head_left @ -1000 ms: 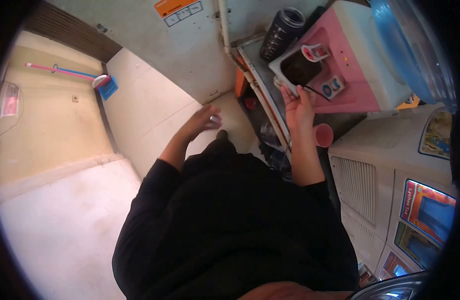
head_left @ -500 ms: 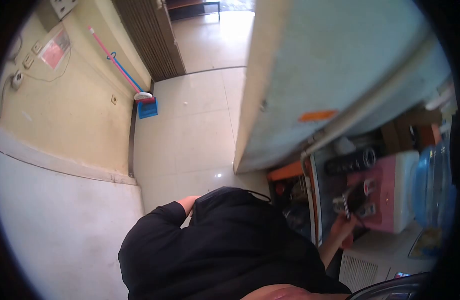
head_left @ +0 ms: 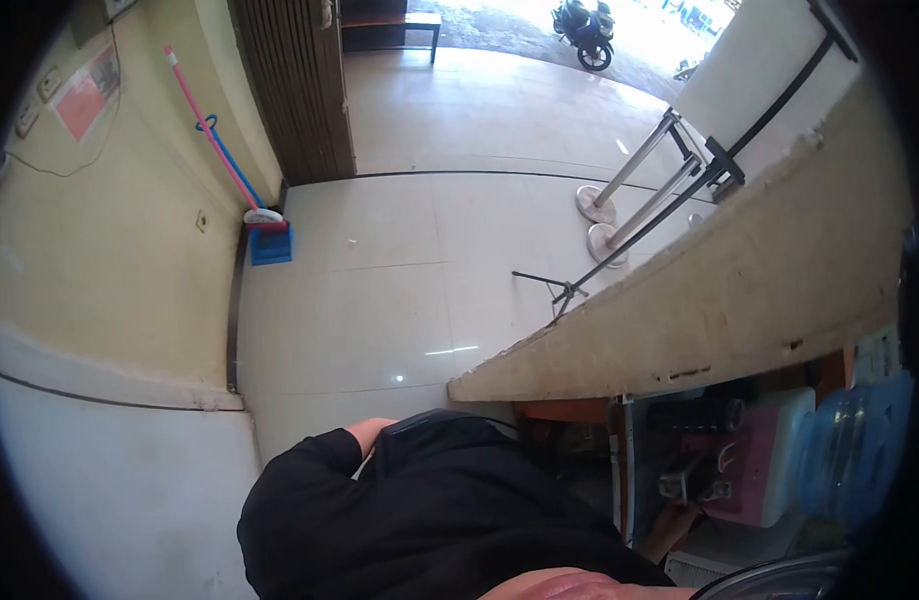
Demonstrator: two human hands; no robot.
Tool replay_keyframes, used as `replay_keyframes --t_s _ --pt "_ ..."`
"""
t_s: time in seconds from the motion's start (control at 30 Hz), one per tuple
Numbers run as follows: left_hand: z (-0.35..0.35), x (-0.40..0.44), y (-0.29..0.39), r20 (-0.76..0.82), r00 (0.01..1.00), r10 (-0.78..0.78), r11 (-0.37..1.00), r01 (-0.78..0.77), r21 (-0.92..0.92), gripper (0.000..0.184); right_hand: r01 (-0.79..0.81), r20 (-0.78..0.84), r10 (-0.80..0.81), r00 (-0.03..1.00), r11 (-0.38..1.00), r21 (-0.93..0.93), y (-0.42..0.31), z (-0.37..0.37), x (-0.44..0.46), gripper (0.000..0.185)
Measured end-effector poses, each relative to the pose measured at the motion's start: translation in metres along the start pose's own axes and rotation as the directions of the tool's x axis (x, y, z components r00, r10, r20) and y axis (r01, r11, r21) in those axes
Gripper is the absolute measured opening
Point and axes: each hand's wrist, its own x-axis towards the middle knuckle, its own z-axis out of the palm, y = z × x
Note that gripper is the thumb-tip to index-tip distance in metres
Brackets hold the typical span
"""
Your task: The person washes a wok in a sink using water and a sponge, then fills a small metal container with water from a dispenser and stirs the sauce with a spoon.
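My right hand (head_left: 672,524) reaches to the lower right, in shadow at the front of a pink-and-white water dispenser (head_left: 765,460). Its fingers look closed, but what they hold is unclear. A shiny cup-like thing (head_left: 675,486) shows just above the fingers, close to the dispenser's taps (head_left: 725,460). On the other side my left hand (head_left: 370,432) comes out of a black sleeve at waist height. Its fingers are hidden behind a dark, flat-edged thing (head_left: 430,425) against my body.
A blue water bottle (head_left: 845,450) sits on the dispenser, with a black cylinder (head_left: 698,413) beside it. A rough-edged partition (head_left: 720,310) rises at right. Metal stands (head_left: 605,225) are beyond it. A pink-handled broom (head_left: 215,135) and blue dustpan (head_left: 272,246) lean at the left wall.
The view has shifted, showing more of the doorway, the stands and a motorbike outside. My right hand has moved lower, in under the shiny thing by the taps. The left hand stays at the waist.
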Motion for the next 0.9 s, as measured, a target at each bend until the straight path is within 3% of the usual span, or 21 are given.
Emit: replay_keyframes --t_s 0.1,0.27,0.33,0.37,0.53,0.6,0.7,0.9 --pt "-0.004 0.011 0.002 0.037 0.999 -0.003 1.0 0.004 -0.009 0.036 -0.103 -0.063 0.118 0.991 0.974 0.201 -0.025 0.033 -0.015 0.017" --pt "-0.009 0.024 0.005 0.09 0.996 -0.012 1.0 0.012 -0.006 0.036 -0.036 -0.092 0.011 0.996 0.961 -0.273 -0.015 0.021 -0.009 0.017" --pt "-0.011 0.026 0.005 0.105 0.994 -0.02 1.0 0.02 -0.001 0.036 -0.061 -0.111 0.034 0.993 0.967 -0.249 -0.014 0.011 -0.006 0.018" --pt "-0.012 0.025 0.006 0.112 0.993 -0.022 1.0 0.022 0.0 0.035 -0.068 -0.132 0.048 0.99 0.985 -0.156 -0.027 0.04 -0.017 0.018" --pt "-0.021 0.022 0.011 0.122 0.992 -0.036 0.999 0.034 0.023 0.035 -0.08 -0.059 0.085 0.995 0.994 0.073 -0.01 0.02 -0.006 0.017" --pt "-0.023 0.021 0.012 0.121 0.992 -0.037 0.999 0.033 0.033 0.035 -0.143 -0.041 0.166 0.985 0.931 0.336 -0.025 0.044 -0.016 0.017" --pt "-0.025 0.016 0.012 0.114 0.993 -0.037 0.998 0.032 0.048 0.035 -0.051 -0.108 0.059 0.992 0.995 0.08 -0.008 0.027 -0.008 0.018" --pt "-0.036 -0.001 0.023 0.112 0.994 0.006 0.996 -0.017 0.091 0.035 -0.135 -0.081 0.139 0.987 0.989 0.053 0.034 -0.032 0.024 0.026"
